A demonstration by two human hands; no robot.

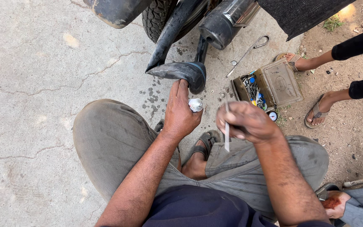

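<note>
I squat on concrete behind a motorcycle's rear wheel. A black rubber inner tube [177, 69] hangs out of the tyre [158, 17] and folds on the ground. My left hand [180, 111] presses a fold of the tube with a finger and grips a small white crumpled tube-like thing [195, 104]. My right hand [245, 122] is closed around a thin flat metal strip [226, 132] that points down toward my knee.
An open metal toolbox [274, 84] with several tools lies right of the wheel, a small round gauge [272, 116] beside it. A long metal lever [248, 52] lies on the ground. Another person's sandalled feet [316, 111] stand at the right. The exhaust pipe [221, 23] hangs overhead.
</note>
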